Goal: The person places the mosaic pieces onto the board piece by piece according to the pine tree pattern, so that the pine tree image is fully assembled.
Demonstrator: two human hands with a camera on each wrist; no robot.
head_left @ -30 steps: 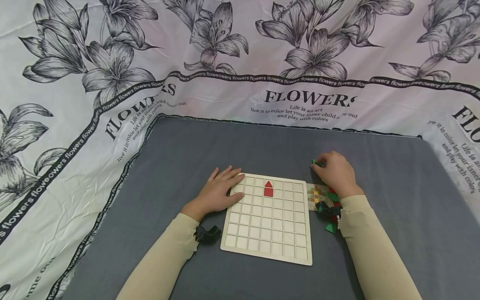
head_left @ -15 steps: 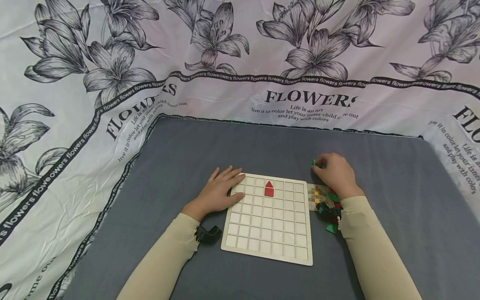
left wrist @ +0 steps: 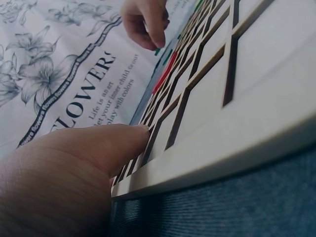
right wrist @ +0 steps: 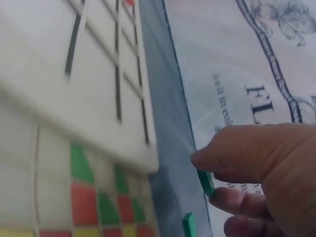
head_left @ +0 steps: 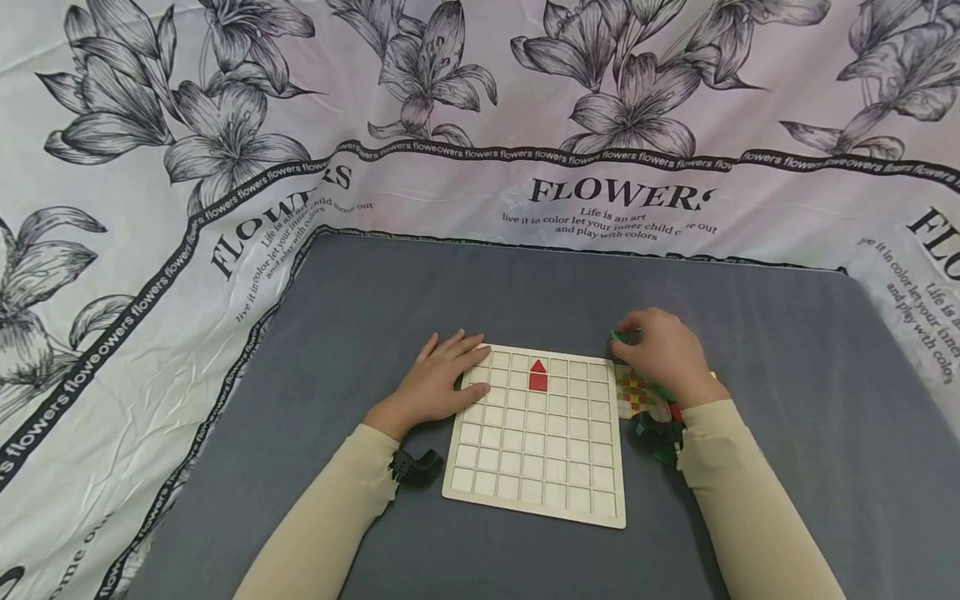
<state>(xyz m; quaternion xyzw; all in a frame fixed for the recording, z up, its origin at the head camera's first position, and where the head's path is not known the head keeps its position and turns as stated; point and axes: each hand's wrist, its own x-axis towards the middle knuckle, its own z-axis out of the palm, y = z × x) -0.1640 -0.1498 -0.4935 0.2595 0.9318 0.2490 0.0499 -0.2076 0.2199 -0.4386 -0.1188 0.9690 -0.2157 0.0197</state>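
Note:
My left hand (head_left: 431, 387) lies flat with its fingers spread over the upper left edge of a pale wooden grid board (head_left: 534, 433); in the left wrist view its thumb (left wrist: 118, 140) rests on the rim. A red triangle (head_left: 538, 367) sits in the board's top row, right above a red square (head_left: 538, 382). Beyond the board's upper right corner, my right hand (head_left: 663, 354) pinches a thin green piece (right wrist: 206, 182) between thumb and finger. Another green piece (right wrist: 189, 224) lies just below it in the right wrist view.
A pattern card (head_left: 633, 392) with coloured squares and triangles lies at the board's right edge, partly under my right wrist. Red and green pieces beside it are mostly hidden by the wrist camera (head_left: 656, 429). Floral printed cloth (head_left: 450, 196) hangs behind the grey table (head_left: 420, 283).
My right hand has moved slightly left and nearer the board, with the green piece between its fingers. The left hand, the board and the red pieces stay as they were.

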